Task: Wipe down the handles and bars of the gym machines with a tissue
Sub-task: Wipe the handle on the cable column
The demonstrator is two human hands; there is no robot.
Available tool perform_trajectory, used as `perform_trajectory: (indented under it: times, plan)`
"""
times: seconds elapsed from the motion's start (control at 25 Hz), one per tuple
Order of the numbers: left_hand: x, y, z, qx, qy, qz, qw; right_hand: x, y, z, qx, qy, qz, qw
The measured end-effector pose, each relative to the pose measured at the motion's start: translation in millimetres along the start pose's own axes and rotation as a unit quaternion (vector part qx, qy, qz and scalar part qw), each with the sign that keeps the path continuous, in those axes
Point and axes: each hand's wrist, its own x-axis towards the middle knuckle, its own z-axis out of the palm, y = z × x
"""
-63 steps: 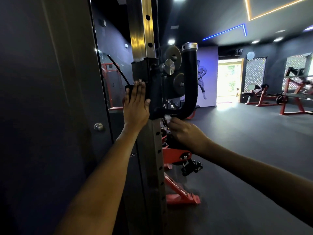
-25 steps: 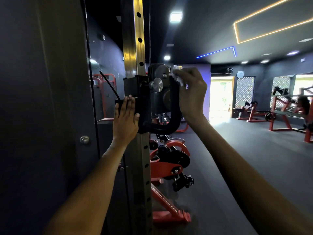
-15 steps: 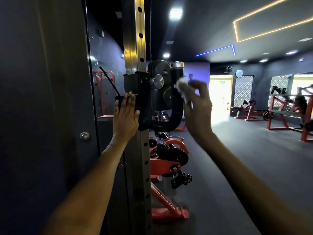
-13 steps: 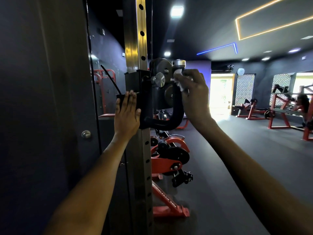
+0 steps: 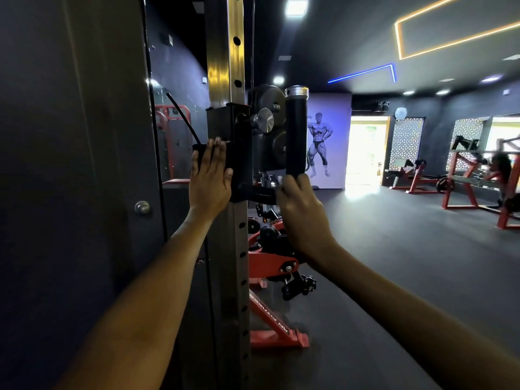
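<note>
Right hand (image 5: 302, 209) grips handle's (image 5: 295, 130) bend.

Two hands up at the machine: the left hand (image 5: 209, 175) and the right hand (image 5: 302, 209). One steel upright (image 5: 228, 52) with its row of holes. One black J-shaped handle (image 5: 295, 133), one chrome cap (image 5: 296, 90) on top. One round silver knob (image 5: 264, 120). One door knob (image 5: 142, 207) on the dark panel. One bodybuilder mural (image 5: 319, 143) on the far wall. One bright doorway (image 5: 365, 152). One blue light strip (image 5: 363, 72) and one orange light strip (image 5: 450, 40) on the ceiling.
</note>
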Motion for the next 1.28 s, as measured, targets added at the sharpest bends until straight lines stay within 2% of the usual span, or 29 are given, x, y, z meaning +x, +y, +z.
perform_trajectory:
  times: [0.12,0.2,0.24,0.32,0.36,0.48,0.52,0.56,0.6,0.64,0.68,0.72,0.76,0.8,0.92,1.08,1.16,1.28]
  plan:
    - [1,1,-3,0.002,-0.017,-0.005,1.000,18,1,15,-0.044,-0.122,-0.096,0.987]
    - [2,1,-6,0.003,-0.030,-0.007,1.000,38,-9,34,-0.053,-0.293,-0.096,0.950]
    - [2,1,-8,0.006,-0.038,-0.010,0.999,46,-14,45,-0.052,-0.353,-0.081,0.931]
    - [2,0,-11,0.010,-0.047,-0.010,0.999,54,-21,56,-0.030,-0.395,-0.061,0.916]
    - [1,0,-13,0.011,-0.051,-0.006,0.999,49,-22,52,-0.028,-0.374,-0.075,0.924]
    - [0,0,-14,0.022,-0.065,-0.004,0.998,-1,8,45,-0.007,-0.187,-0.183,0.965]
    - [0,1,-14,0.023,-0.069,-0.007,0.997,-23,22,41,0.021,-0.161,-0.174,0.971]
    - [0,3,-14,0.022,-0.074,-0.011,0.997,-44,33,34,0.049,-0.157,-0.118,0.979]
    - [0,4,-13,0.020,-0.081,-0.018,0.996,-61,42,31,0.095,-0.157,-0.007,0.983]
    - [1,6,-13,0.015,-0.086,-0.028,0.996,-70,49,29,0.154,-0.138,0.149,0.967]
    - [1,10,-12,0.008,-0.088,-0.039,0.995,-75,54,28,0.211,-0.108,0.303,0.923]
    - [-2,15,-11,-0.006,-0.086,-0.055,0.995,-78,56,27,0.242,-0.081,0.407,0.877]
    - [-8,21,-11,-0.030,-0.083,-0.077,0.993,-80,57,27,0.248,-0.069,0.458,0.851]
    - [-17,30,-11,-0.057,-0.080,-0.102,0.990,-82,57,26,0.240,-0.072,0.461,0.852]
    - [-57,67,-24,-0.136,-0.076,-0.184,0.971,-94,54,12,0.208,-0.119,0.403,0.883]
    - [-125,130,-41,-0.226,-0.074,-0.261,0.936,-112,75,-8,0.170,-0.174,0.396,0.886]
    - [-149,168,-38,-0.233,-0.161,-0.276,0.918,-127,93,-18,0.132,-0.240,0.403,0.874]
    - [-166,222,-28,-0.185,-0.319,-0.214,0.905,-158,126,-41,0.084,-0.307,0.380,0.868]
